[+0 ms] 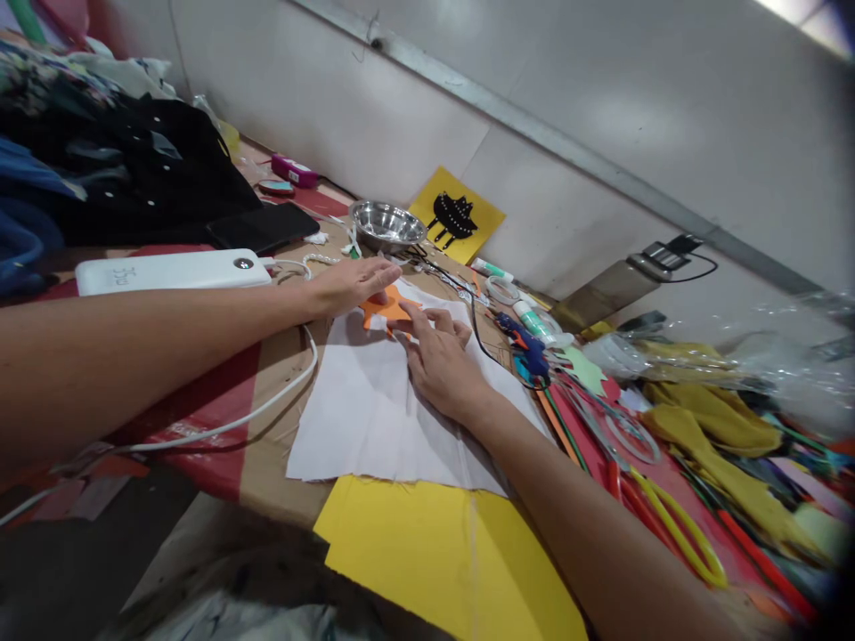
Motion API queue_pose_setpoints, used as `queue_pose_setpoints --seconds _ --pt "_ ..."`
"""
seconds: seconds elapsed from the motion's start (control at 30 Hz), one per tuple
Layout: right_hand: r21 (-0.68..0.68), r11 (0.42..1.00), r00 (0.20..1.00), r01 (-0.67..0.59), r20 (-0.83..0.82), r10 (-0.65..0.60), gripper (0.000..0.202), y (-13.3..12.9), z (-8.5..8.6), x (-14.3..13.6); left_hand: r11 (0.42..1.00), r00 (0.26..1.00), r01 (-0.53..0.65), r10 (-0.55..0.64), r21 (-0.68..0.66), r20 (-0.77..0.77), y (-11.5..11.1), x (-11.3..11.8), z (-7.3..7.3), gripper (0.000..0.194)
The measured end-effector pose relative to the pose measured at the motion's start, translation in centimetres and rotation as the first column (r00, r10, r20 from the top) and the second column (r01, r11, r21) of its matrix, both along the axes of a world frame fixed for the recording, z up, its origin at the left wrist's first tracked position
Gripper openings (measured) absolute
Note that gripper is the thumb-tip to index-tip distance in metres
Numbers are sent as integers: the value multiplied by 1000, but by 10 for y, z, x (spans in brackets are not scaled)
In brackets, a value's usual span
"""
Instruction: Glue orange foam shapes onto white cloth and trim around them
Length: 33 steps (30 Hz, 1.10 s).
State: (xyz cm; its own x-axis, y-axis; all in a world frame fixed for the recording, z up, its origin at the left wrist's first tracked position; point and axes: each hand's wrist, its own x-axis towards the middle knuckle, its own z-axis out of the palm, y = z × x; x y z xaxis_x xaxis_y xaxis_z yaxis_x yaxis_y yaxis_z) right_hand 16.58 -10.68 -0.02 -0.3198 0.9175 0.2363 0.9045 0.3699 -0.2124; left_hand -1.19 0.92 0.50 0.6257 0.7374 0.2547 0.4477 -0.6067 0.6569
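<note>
An orange cut-out point(384, 310) with a jagged outline lies near the top of a white cloth point(374, 401). My left hand point(354, 283) reaches in from the left, fingers stretched out flat over the cut-out's upper edge. From the right, my right hand point(444, 361) rests on the cloth, its fingertips touching the cut-out's right side; the fingers are bent but apart, with nothing seen gripped. Under the cloth's near edge, a yellow sheet point(427, 543) sticks out over the table edge.
A steel bowl point(387, 227) and a yellow card with a black figure point(458, 214) stand at the back. Left are a white power bank point(170, 271) and a phone point(264, 229). Right are a blue glue gun point(525, 347), yellow-handled scissors point(681, 530) and a bottle point(607, 289).
</note>
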Motion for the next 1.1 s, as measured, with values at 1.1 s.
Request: queue_pose_setpoints --seconds 1.1 --pt "251 960 980 127 -182 -82 33 -6 2 23 1000 1000 -2 2 12 -22 4 0 -3 56"
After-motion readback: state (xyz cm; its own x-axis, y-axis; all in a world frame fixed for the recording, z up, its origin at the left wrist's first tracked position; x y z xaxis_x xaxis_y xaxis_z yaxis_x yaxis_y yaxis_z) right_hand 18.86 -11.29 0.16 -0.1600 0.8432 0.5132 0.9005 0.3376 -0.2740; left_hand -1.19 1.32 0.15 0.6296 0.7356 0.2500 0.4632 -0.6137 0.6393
